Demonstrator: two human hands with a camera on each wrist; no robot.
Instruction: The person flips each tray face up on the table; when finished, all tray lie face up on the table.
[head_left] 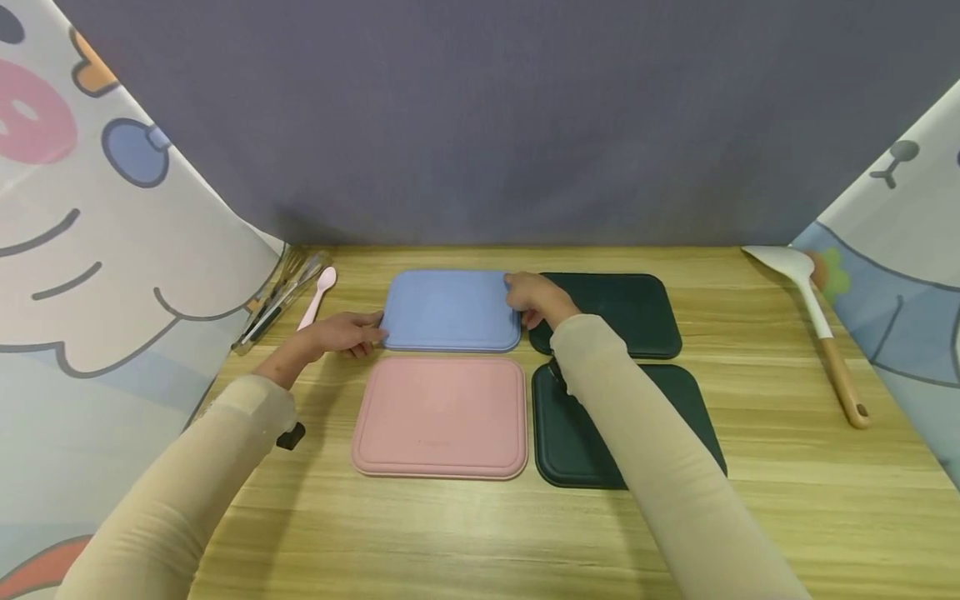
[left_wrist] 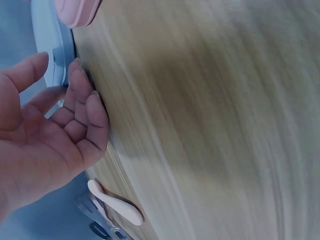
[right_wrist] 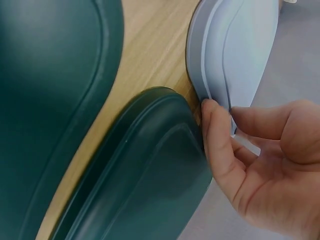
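Observation:
A blue rectangular board [head_left: 450, 310] with rounded corners and a grooved rim lies on the table, between my two hands. At its left edge is my left hand [head_left: 345, 333], thumb and index fingertips touching the side; in the left wrist view the other fingers [left_wrist: 95, 115] bend loosely, with nothing in the palm. My right hand [head_left: 536, 296] pinches the right edge, thumb on the rim and fingers against the side, as the right wrist view shows. Directly in front lies a similar pink board [head_left: 441, 417]. Two dark green boards, a far one [head_left: 622, 312] and a near one [head_left: 581, 433], lie to the right.
At the far left are metal utensils [head_left: 281, 296] and a pink spoon [head_left: 318, 296]. A white turner [head_left: 806, 287] with a wooden handle lies along the right side. A grey cloth wall [head_left: 480, 125] rises behind the table; printed fabric hangs at both sides.

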